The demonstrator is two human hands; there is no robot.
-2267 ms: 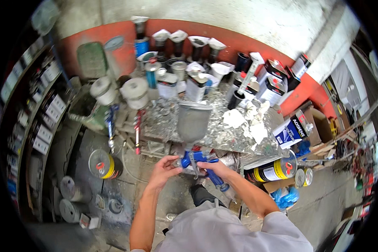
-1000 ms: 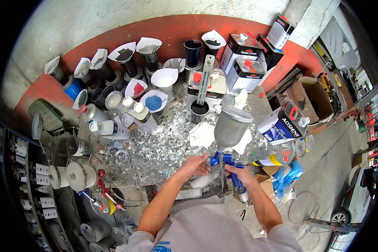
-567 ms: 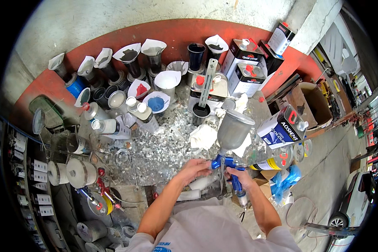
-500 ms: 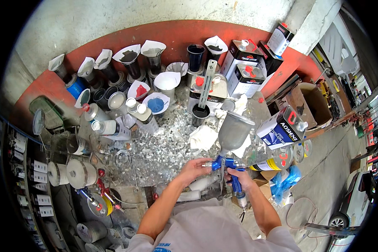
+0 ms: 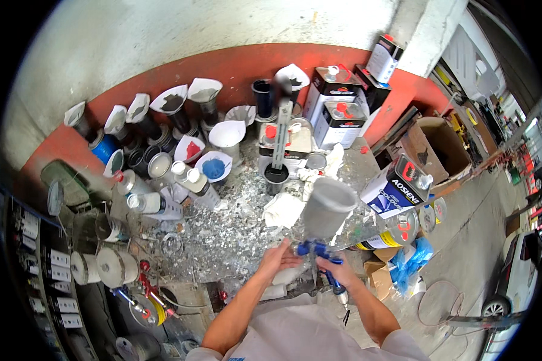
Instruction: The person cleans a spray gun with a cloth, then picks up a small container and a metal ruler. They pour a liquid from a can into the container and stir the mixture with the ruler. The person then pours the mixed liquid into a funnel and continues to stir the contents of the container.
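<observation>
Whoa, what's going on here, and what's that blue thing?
A person is holding a blue spray gun by its handle in the right hand. The left hand is by the gun's front end, fingers spread; I can't tell if it is touching. A big grey cup sits on top of the gun. Behind it is a paint-spattered workbench, where a long stick stands in a dark cup.

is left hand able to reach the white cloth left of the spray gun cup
Probably yes: the left hand looks empty, and the white cloth lies beyond it on the bench, nothing visible between; the spray gun cup is to its right.
</observation>
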